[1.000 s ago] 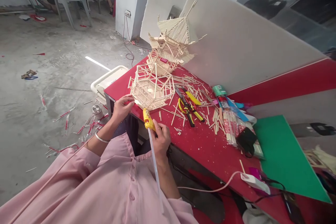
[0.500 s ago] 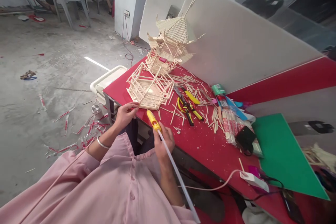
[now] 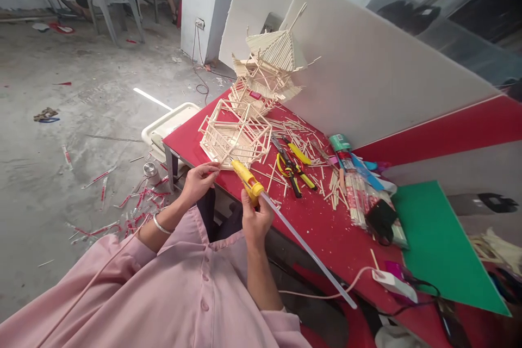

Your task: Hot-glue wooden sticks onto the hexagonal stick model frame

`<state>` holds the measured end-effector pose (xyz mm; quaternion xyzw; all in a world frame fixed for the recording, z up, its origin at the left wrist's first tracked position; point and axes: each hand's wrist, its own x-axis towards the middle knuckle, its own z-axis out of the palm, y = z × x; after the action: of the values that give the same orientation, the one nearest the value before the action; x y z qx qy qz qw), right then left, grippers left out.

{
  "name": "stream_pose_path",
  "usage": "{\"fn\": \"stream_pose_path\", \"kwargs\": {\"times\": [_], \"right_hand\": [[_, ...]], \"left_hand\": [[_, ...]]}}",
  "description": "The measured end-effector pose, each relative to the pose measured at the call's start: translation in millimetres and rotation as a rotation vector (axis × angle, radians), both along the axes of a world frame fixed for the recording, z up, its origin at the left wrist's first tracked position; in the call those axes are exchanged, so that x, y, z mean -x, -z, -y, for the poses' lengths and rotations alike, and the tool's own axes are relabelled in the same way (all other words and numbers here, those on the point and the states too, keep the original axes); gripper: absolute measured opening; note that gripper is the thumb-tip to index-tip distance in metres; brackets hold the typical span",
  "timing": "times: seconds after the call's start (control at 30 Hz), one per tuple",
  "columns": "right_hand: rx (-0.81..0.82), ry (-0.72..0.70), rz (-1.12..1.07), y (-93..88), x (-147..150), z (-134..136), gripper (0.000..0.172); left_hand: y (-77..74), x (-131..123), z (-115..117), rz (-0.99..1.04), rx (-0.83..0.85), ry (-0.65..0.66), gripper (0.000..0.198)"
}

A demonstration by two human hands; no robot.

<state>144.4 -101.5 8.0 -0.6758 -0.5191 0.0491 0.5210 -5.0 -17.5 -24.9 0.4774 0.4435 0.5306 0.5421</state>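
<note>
My right hand (image 3: 255, 218) is closed round a yellow glue gun (image 3: 247, 176) with a long clear glue stick (image 3: 305, 250) trailing from its back. Its nozzle points at the near edge of a hexagonal stick frame (image 3: 233, 136) on the red table (image 3: 326, 223). My left hand (image 3: 200, 178) pinches the frame's near lower corner at the table edge. Behind the frame stands a taller stick pagoda model (image 3: 267, 73) against a white board.
Loose sticks, yellow-handled pliers (image 3: 290, 166), a green-capped tube (image 3: 341, 144), packets of sticks (image 3: 361, 196), a green sheet (image 3: 442, 239) and a white plug with cord (image 3: 393, 281) lie on the table. A white tray (image 3: 169, 125) sits beyond the corner. Chairs stand on the littered floor.
The glue gun has swung, its glue stick tail turning from toward my body out to the right, its nozzle now at the frame's edge. My left hand shifted slightly nearer.
</note>
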Motion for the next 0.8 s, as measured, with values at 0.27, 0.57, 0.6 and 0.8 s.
{"fn": "stream_pose_path", "kwargs": {"times": [0.27,0.57,0.6,0.8], "right_hand": [[-0.002,-0.027,0.048,-2.3,-1.2,-0.2,0.035],[-0.002,-0.001,0.072,-2.3,-0.6,0.3,0.036],[-0.008,0.001,0.077,-2.7,-0.2,0.0,0.036],[0.007,0.0,0.063,-0.1,0.4,1.0,0.036]], "left_hand": [[1.1,0.4,-0.5,0.013,0.016,0.0,0.02],[-0.2,1.7,0.9,0.016,0.023,0.006,0.019],[0.0,1.7,0.9,0.013,0.021,0.006,0.019],[0.3,1.9,1.0,0.023,0.022,0.009,0.019]]}}
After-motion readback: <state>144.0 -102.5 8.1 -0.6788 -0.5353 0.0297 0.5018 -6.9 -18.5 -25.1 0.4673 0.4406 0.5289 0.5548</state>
